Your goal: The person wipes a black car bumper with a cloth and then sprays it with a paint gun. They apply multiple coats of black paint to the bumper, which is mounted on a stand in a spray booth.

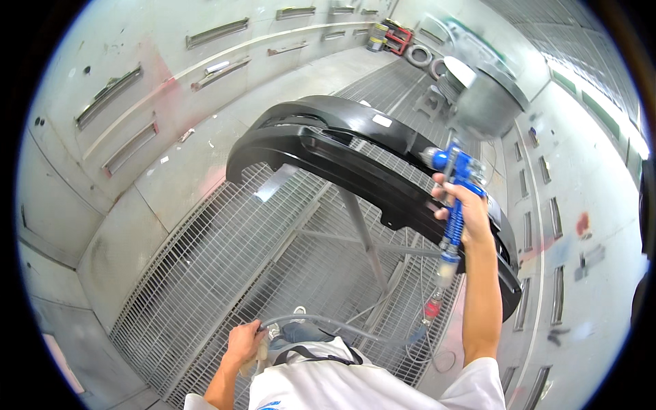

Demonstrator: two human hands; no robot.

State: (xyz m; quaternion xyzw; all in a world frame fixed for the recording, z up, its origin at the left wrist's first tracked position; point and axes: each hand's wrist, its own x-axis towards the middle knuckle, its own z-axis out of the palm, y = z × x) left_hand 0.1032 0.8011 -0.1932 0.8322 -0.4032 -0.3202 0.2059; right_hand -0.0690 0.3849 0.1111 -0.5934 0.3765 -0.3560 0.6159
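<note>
A blue spray gun (456, 167) is gripped in my right hand (470, 205), its nozzle end pointing left over a black car bumper (342, 152). My fingers wrap round the gun's handle. From the bottom of the handle hangs a fitting with a red coupling (431, 309), joined to a grey air hose (362, 333). That hose curves across my front to my left hand (244, 339), which is closed round it at waist height. The bumper rests on a metal stand (361, 229) and spans the view from left to right. Whether spray leaves the nozzle cannot be made out.
Steel floor grating (205, 239) lies under the stand and my feet. Pale walls with metal rails (217, 33) rise on both sides. At the far end stand a large grey drum (488, 102), tyres (419, 56), a red rack (398, 37) and cans (376, 37).
</note>
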